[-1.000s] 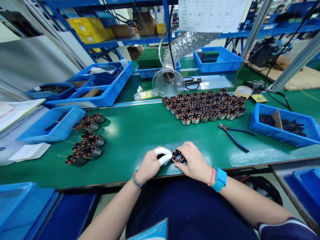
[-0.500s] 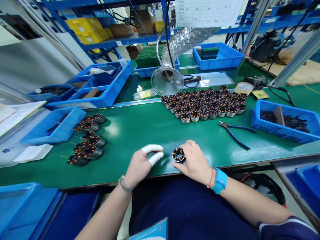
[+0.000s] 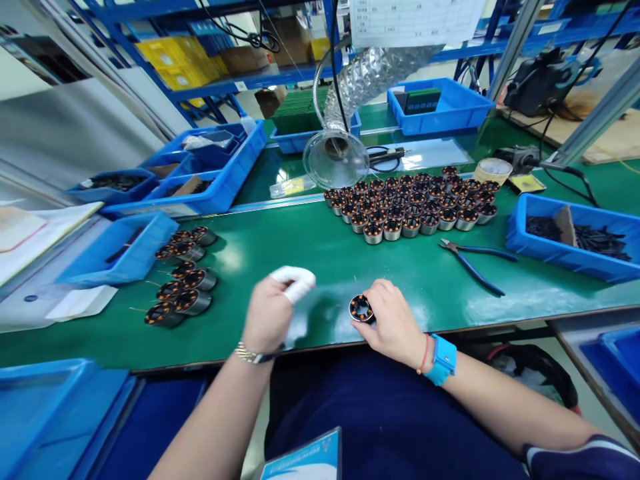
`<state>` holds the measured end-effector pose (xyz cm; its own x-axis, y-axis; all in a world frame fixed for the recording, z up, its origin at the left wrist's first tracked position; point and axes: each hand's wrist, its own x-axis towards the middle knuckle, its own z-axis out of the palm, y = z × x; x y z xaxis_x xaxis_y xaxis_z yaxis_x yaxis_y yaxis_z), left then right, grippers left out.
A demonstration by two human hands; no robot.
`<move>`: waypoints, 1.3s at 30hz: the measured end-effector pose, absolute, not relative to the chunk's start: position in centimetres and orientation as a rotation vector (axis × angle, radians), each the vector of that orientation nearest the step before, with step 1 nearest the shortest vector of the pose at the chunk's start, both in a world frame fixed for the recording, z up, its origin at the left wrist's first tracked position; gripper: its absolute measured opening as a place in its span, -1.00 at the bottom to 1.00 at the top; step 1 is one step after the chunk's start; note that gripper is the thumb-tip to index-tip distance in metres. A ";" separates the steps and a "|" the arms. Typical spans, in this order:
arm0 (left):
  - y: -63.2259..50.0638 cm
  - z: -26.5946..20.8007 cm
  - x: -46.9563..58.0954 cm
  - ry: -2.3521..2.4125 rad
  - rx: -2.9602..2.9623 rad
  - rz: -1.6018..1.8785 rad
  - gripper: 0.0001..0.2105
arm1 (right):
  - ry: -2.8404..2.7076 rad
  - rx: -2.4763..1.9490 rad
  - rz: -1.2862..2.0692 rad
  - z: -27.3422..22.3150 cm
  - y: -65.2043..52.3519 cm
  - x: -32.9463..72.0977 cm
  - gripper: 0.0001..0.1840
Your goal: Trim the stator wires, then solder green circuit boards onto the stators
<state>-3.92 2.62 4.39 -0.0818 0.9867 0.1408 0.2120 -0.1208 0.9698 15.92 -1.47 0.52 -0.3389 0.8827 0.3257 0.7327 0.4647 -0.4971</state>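
My right hand [image 3: 393,315], with a blue band at the wrist, grips a motor stator [image 3: 361,309] near the table's front edge. The stator is a short metal ring with copper coils inside, its open end facing up. To its left, my left hand [image 3: 273,310] is raised over the table, apart from the stator. White covers sit on its thumb and forefinger, whose tips are pressed together; whatever is between them, if anything, is too small to make out. Blue-handled cutting pliers [image 3: 475,263] lie to the right, jaws toward the back.
Many stators [image 3: 410,207] stand in rows behind my hands. A smaller group of stators [image 3: 187,287] with wire ends lies left, by a blue bin [image 3: 120,257]. A fume-extraction hood [image 3: 336,160] hangs over the back. At right is a blue bin [image 3: 575,240] of black pieces.
My left hand has moved slightly left and up and turned, its thumb and forefinger closing together. My right hand keeps its hold on the stator. The whole view has shifted a little.
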 end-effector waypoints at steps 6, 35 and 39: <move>1.3 4.7 -4.0 1.400 1.158 1.241 -0.77 | -2.117 -1.386 0.283 -0.2 -1.6 15.4 -0.65; 2.4 1.8 2.8 1.102 0.965 0.904 -0.82 | -2.162 -2.045 -0.262 0.6 1.2 32.7 -0.48; 2.3 1.9 2.9 1.110 0.988 0.918 -0.84 | -2.177 -1.731 0.045 2.3 -0.6 28.7 -0.53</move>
<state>2.90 2.27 1.87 0.2006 0.9399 -0.2764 -0.0951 0.2995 0.9494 28.67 -0.65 2.26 -0.1864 0.9485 0.2561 0.9371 0.2500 -0.2436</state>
